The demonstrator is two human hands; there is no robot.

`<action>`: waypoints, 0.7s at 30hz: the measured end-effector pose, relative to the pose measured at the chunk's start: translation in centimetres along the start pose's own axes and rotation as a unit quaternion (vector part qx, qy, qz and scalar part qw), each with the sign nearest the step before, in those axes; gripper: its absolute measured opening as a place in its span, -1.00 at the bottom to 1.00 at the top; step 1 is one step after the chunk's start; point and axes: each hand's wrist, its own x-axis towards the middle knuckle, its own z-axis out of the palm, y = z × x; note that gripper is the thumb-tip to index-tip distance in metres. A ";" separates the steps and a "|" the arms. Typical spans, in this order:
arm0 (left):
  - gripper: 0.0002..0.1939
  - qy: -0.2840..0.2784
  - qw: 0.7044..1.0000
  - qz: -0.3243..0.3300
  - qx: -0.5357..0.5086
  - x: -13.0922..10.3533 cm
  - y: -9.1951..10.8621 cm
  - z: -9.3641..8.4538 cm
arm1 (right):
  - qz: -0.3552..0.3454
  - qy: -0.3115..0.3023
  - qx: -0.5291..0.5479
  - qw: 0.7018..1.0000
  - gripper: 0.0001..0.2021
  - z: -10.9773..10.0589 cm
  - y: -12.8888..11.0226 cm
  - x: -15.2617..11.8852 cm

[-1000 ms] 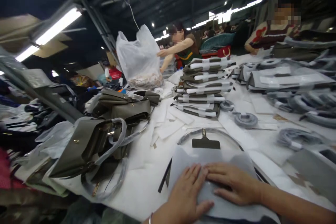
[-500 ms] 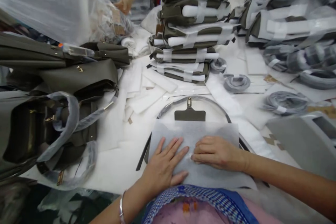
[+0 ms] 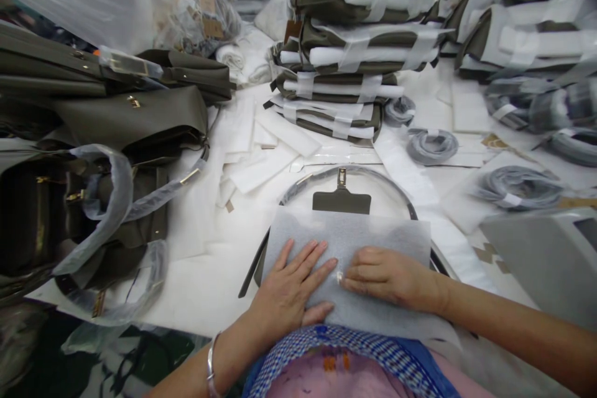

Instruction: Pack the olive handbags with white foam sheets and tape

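Here, both hands lie flat on a sheet of grey-white wrapping paper (image 3: 347, 242) spread at the near edge of the white table (image 3: 205, 286). The left hand (image 3: 291, 289) presses down with fingers spread wide, a silver bangle (image 3: 209, 364) on its wrist; the right hand (image 3: 389, 277) rests at three o'clock from it, fingers together and pointing inward, so the fingertips of both nearly meet. Neither grips anything. The paper is thin, matte and faintly fibrous, and it covers most of a flat olive-grey bag (image 3: 342, 202); only the bag's tab with a brass clasp shows at twelve o'clock, along with a plastic-wrapped strap (image 3: 347, 173) arching over it. Farther toward twelve stands a stack of wrapped olive bags (image 3: 347, 62) banded in white foam. At nine o'clock, unwrapped olive handbags (image 3: 116, 130) lie heaped, handles sleeved in clear film. At two o'clock sit coiled wrapped straps (image 3: 431, 146), and white foam strips (image 3: 263, 155) scatter at eleven.
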 end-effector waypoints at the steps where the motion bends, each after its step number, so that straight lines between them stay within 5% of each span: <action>1: -0.27 -0.004 1.000 0.000 -0.001 0.0 0.0 0.0 | -0.002 -0.006 -0.002 1.000 -0.80 0.1 0.0 -0.1; 9: -0.35 0.001 1.000 0.001 -0.009 -0.4 0.2 -0.5 | 0.042 0.043 -0.020 0.998 -0.71 0.4 -0.4 -0.7; 15: -0.38 -0.001 1.000 -0.002 -0.020 -0.5 0.2 -0.6 | 0.170 -0.102 0.011 0.980 -0.57 -0.6 -1.2 -0.4; 18: -0.34 -0.003 1.000 0.000 -0.024 -0.6 0.2 -0.8 | 0.211 -0.176 0.055 0.960 -0.32 -1.6 -2.4 -0.4; 21: -0.32 0.010 1.000 -0.012 -0.020 -0.8 0.3 -0.7 | 0.255 -0.180 0.042 0.949 -0.16 -1.5 -4.1 -1.0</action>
